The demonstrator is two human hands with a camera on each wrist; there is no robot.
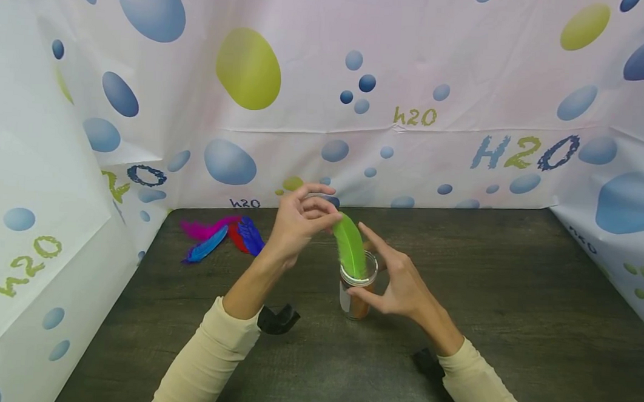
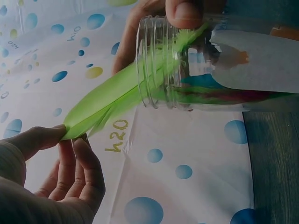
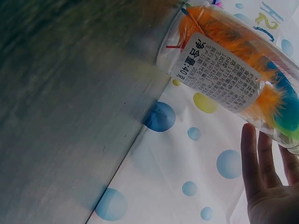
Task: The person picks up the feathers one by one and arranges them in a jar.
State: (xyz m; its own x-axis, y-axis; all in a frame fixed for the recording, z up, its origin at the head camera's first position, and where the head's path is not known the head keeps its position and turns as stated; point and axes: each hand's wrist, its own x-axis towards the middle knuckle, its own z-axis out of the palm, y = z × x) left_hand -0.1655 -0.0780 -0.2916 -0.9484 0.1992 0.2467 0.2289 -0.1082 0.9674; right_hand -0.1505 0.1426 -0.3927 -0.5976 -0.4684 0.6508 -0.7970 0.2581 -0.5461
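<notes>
My left hand [image 1: 301, 221] pinches a bright green feather [image 1: 350, 245] at one end between thumb and forefinger. The feather's other end dips into the mouth of a clear jar [image 1: 353, 303] that stands upright on the table. My right hand [image 1: 402, 281] holds the jar near its rim, thumb in front and fingers behind. Through the wall, the right wrist view shows a fluffy orange feather [image 3: 224, 32] and a blue one [image 3: 282, 86] inside, behind a white printed label [image 3: 217, 72]. In the left wrist view a dark red feather [image 2: 233, 96] also lies within.
Several feathers lie together at the back left of the dark wooden table [image 1: 488, 264], among them a magenta one [image 1: 202, 229], a light blue one [image 1: 207, 248] and a dark blue one [image 1: 251, 236]. A white curtain [image 1: 320, 19] with blue and green spots surrounds the table's back and sides.
</notes>
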